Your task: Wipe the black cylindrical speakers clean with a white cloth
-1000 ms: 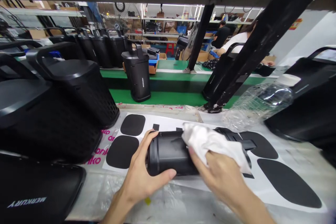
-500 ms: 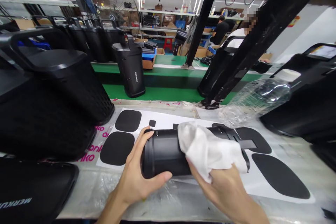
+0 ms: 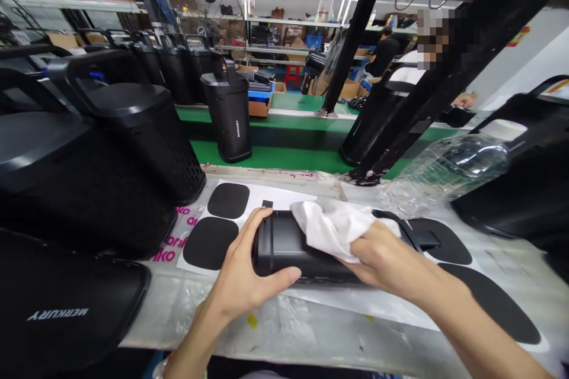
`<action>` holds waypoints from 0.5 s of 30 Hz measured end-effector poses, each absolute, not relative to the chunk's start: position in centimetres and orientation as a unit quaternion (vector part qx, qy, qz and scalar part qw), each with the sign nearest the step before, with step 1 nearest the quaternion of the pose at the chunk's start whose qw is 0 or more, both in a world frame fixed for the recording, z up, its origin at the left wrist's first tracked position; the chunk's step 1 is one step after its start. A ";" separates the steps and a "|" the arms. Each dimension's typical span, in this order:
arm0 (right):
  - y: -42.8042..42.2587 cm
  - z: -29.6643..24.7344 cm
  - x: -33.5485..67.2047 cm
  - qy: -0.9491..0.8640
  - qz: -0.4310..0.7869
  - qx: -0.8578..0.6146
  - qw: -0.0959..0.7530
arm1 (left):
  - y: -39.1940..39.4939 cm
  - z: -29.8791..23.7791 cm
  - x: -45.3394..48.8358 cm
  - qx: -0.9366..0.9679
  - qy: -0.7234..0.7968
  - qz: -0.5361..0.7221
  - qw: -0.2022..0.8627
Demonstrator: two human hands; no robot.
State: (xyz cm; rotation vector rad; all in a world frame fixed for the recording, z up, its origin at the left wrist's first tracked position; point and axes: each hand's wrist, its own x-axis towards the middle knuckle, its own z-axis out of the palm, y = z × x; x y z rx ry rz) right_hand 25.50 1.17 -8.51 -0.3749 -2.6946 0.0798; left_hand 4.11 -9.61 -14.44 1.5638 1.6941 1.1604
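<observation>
Black and smooth, the unit lying on the white sheet over the table could skid or roll if the left hand, fingers gripping its end, slackened while the right hand, fingers clenched on the white cloth, pressed off-centre.

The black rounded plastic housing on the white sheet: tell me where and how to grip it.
I'd grip the housing at its left end from the near left, thumb on its near side, fingers over the far edge. It lies on its side, that end narrow enough for the left hand to span, and the crumpled white cloth in the right hand partly covers its middle.
</observation>
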 end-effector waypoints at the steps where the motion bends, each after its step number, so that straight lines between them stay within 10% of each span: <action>1: 1.1 -8.5 25.6 -0.969 0.030 -0.132 0.205 | -9.6 -14.4 4.1 0.581 0.632 0.430 0.280; 15: 1.0 -8.2 26.3 -0.977 0.001 -0.178 0.117 | -9.5 -14.4 4.2 0.589 0.631 0.436 0.254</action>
